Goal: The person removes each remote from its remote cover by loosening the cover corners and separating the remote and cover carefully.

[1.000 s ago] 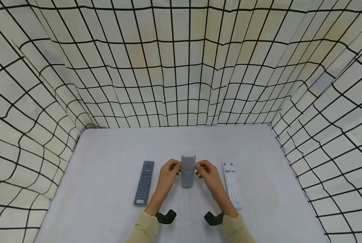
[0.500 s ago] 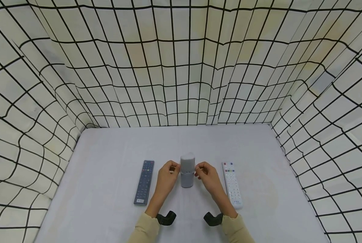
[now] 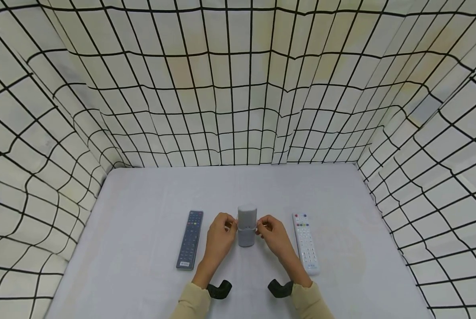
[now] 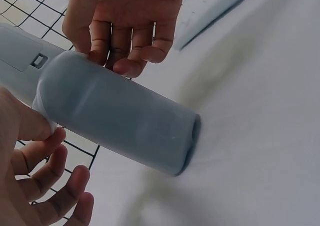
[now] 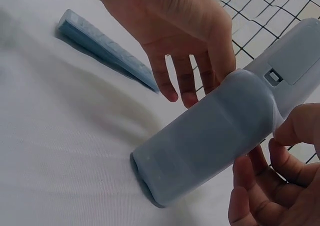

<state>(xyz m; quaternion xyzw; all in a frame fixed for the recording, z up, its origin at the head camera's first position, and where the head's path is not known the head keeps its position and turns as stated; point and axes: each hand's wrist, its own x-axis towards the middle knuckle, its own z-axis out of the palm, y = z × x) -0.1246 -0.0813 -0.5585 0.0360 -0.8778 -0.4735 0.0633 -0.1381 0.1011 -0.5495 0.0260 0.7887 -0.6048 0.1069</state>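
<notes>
A grey remote control [image 3: 247,217] stands up from the table midway between the hands. A milky, translucent cover [image 4: 120,110] wraps part of it like a sleeve. Past the cover's rim, the wrist views show the bare back of the remote, with its battery door [image 5: 297,58] and latch slot. My left hand [image 3: 219,237] pinches the cover's edge on one side, thumb right at the rim. On the opposite side, my right hand [image 3: 275,235] pinches the same edge between thumb and forefinger. The other fingers of both hands curl loosely beside the cover.
A dark blue-grey remote control [image 3: 189,240] lies on the white table [image 3: 142,212] to the left. To the right lies a white remote control [image 3: 305,243]. White walls covered with black netting [image 3: 238,97] surround the table at the back and sides.
Both hands have shifted slightly toward the person, along with the cover's rim. The far end of the grey remote has come lower in the head view. The two other remotes stay put.
</notes>
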